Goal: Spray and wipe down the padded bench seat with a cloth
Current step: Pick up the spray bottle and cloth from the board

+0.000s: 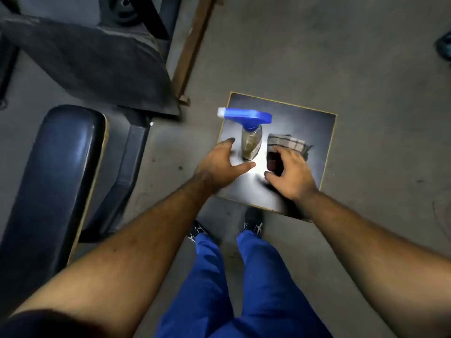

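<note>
A clear spray bottle (251, 140) with a blue trigger head stands upright on a small dark square table (314, 128). Just right of it lies a folded checked cloth (289, 141). My left hand (220, 164) hovers open just left of the bottle, thumb and fingers spread, not touching it. My right hand (290, 174) is open over the near edge of the cloth, fingers curled and partly covering it. The padded bench seat (56, 172), dark blue and glossy, runs along the left side.
A worn black angled backrest pad (92, 64) sits above the seat at upper left, with a metal frame (131, 152) beneath. A wooden strip (192, 47) lies on the grey concrete floor. My legs in blue trousers stand just before the table.
</note>
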### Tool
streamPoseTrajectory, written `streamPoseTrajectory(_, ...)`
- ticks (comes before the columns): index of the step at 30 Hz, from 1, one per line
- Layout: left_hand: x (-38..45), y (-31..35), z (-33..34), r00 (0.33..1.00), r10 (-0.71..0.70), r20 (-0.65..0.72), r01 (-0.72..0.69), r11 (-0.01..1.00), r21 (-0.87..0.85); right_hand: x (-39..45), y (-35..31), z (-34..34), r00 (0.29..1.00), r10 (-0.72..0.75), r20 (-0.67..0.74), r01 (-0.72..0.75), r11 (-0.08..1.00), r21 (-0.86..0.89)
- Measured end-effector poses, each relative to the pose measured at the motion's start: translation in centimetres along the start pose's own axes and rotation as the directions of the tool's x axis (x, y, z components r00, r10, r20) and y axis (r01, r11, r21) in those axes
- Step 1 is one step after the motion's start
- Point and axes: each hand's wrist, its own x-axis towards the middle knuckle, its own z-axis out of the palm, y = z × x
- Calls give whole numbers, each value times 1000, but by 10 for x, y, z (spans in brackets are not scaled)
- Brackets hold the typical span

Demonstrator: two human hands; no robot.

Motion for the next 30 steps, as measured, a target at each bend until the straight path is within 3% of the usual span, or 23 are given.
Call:
streamPoseTrajectory(2, 12, 6, 7, 998, 6, -63, -11, 998, -68, 14, 8, 0, 999, -15, -36, 12, 997, -80)
streamPoseTrajectory(7, 29, 9, 26, 984, -18, -179, -28, 968, -248, 39, 34, 22, 997, -10, 70, 20, 989, -144)
streamPoseTrajectory(15, 46, 7, 40, 974, -26, -227, -3, 992, -126, 51, 44, 33, 996, -83, -13, 77, 963, -258)
streamPoseTrajectory(23, 13, 13, 23, 954, -90, -285, 10, 963, -270, 38, 7, 16, 993, -31, -118, 35, 999, 33)
streamPoseTrajectory(30, -50, -35, -31, 890, -277, -362, 123, 910, -395, 9, -72, 34, 977, -205, -55, 211, 967, 145)
